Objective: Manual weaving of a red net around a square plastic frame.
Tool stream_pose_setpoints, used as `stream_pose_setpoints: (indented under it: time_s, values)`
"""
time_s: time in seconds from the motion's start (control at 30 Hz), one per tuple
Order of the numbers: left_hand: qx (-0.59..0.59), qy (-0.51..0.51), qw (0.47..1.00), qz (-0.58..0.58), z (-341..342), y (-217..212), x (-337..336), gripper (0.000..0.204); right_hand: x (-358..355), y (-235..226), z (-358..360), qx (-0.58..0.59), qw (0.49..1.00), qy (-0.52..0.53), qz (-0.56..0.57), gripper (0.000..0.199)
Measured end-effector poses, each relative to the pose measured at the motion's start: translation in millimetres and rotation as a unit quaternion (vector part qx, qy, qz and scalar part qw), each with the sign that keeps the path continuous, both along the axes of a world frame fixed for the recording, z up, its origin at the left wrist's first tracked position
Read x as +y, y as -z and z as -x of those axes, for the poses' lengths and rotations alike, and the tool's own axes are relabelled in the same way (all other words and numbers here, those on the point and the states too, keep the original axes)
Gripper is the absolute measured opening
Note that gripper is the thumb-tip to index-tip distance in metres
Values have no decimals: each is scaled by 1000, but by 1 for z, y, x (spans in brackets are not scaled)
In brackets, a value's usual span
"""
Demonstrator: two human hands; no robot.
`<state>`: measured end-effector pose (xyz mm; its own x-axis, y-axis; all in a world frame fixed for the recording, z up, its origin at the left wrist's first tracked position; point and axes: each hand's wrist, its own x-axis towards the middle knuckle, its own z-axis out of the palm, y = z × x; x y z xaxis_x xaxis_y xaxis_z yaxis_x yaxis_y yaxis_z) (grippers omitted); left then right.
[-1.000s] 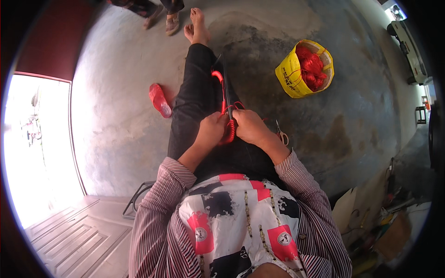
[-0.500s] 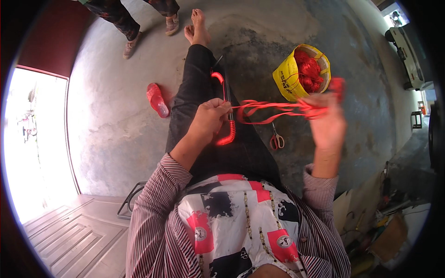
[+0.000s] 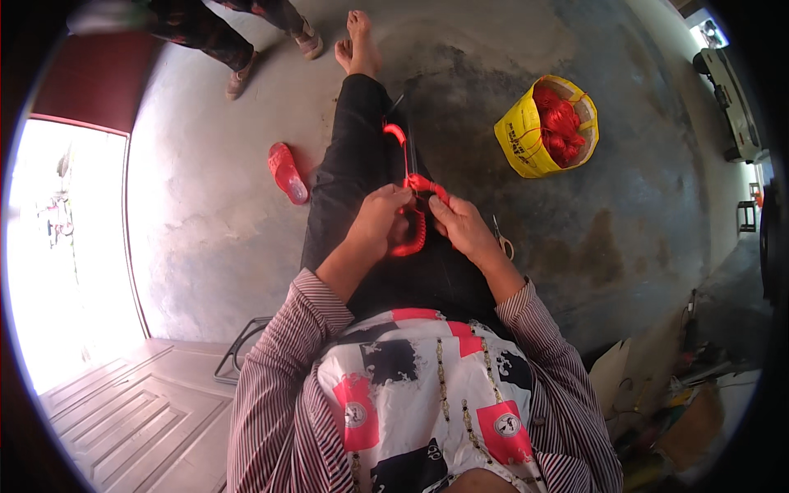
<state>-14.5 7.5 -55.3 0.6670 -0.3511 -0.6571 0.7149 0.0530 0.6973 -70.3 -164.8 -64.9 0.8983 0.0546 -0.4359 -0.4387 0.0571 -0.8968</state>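
Over my lap runs a thin dark metal rod (image 3: 413,152) with a red cord stretched along it. A curved piece of tightly knotted red cord (image 3: 418,240) hangs at its near end, and a short red curl (image 3: 396,131) shows at its far end. My left hand (image 3: 380,218) is closed in a pinch on the red cord beside the rod. Close by on the right, my right hand (image 3: 467,228) grips a gathered bundle of red cord (image 3: 429,186), its fingers folded round it. The exact crossing of the strands between the hands is too small to tell.
A yellow bag (image 3: 519,135) filled with red cord (image 3: 562,127) stands on the floor ahead right. Scissors (image 3: 505,245) lie partly behind my right wrist. A red slipper (image 3: 288,174) lies left of my leg. Another person's legs (image 3: 201,37) are at the far left.
My right hand has come back left from near the yellow bag, bringing the cord bundle close to my left hand. The long strands are no longer stretched out. My left hand keeps its pinch.
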Motion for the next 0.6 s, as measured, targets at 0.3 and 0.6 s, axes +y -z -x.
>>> stream_pose_setpoints:
  time_s: [0.3,0.6]
  values:
    - [108,-27,992,62,3,5,-7,13,-34,-43,32,-39,999,-4,-24,18]
    - [-208,-3,967,-144,16,9,5,10,-72,-5,34,46,961,168,-215,25]
